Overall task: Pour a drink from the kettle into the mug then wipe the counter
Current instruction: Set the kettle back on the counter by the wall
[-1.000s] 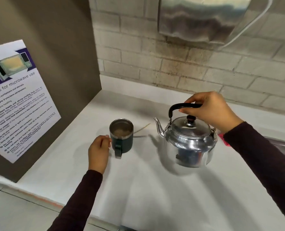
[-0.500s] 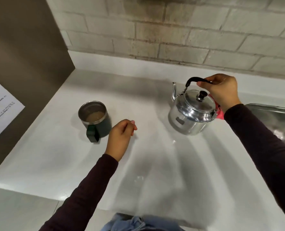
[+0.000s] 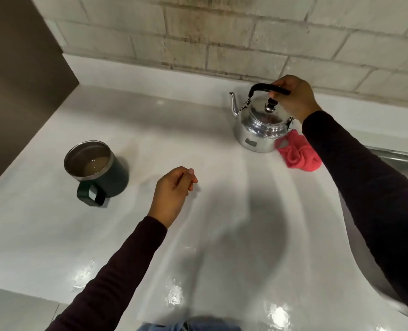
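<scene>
A shiny metal kettle (image 3: 260, 126) stands on the white counter (image 3: 222, 211) at the back right, spout pointing left. My right hand (image 3: 293, 99) grips its black handle from above. A dark green mug (image 3: 100, 170) with a steel rim sits at the left, holding a brownish drink, its handle facing me. My left hand (image 3: 172, 194) hovers over the counter to the right of the mug, fingers loosely curled around nothing. A crumpled red cloth (image 3: 298, 155) lies on the counter just right of the kettle, partly behind my right sleeve.
A steel sink (image 3: 398, 161) lies at the right edge. A brick wall (image 3: 222, 39) runs behind the counter and a brown panel (image 3: 19, 68) closes the left side. Water drops (image 3: 174, 295) glisten near the front edge.
My right hand carried the kettle away from the mug and set it down at the back right by the red cloth. My left hand let go of the mug and drifted right.
</scene>
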Motion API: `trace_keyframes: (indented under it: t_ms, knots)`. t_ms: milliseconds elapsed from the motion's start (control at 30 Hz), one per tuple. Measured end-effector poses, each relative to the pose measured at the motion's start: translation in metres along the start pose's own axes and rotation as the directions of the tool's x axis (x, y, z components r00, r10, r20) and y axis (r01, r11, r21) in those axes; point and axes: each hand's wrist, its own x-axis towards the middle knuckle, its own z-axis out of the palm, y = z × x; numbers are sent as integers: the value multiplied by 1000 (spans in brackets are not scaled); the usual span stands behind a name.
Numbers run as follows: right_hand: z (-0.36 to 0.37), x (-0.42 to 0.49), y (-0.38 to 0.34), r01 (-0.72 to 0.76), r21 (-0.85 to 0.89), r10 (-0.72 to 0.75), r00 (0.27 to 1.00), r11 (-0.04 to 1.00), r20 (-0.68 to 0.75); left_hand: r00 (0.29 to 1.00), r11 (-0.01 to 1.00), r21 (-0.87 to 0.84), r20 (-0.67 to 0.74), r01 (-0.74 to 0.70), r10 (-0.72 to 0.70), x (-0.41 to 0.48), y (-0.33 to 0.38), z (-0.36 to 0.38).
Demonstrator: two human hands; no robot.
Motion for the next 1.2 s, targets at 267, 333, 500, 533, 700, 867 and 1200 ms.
trace_keyframes:
  t_ms: [267,333,500,533,700,867,1200]
  knots:
    - [23,-21,22,115,-121,-118,993,986,-20,999,1000,-6,-44,23,-24,12,-2,6]
    - [31,-32,29,181,-240,-187,982,954,-3,999,1000,-5,-43,22,-22,11,-2,6]
    - [52,-56,52,243,-382,-230,970,892,79,999,999,-13,-15,50,-50,5,-2,7]
    - [52,-58,54,256,-413,-238,967,874,96,999,999,-11,-9,52,-52,3,-2,6]
    - [46,-75,39,226,-367,-182,972,902,152,998,998,-10,18,61,-61,-4,-1,3]
    - [48,-141,29,197,-270,-193,980,943,43,996,998,5,71,56,-56,-13,-1,8]
    - [27,-209,78,-112,-219,72,980,969,-185,978,996,57,190,71,-81,-28,-5,48]
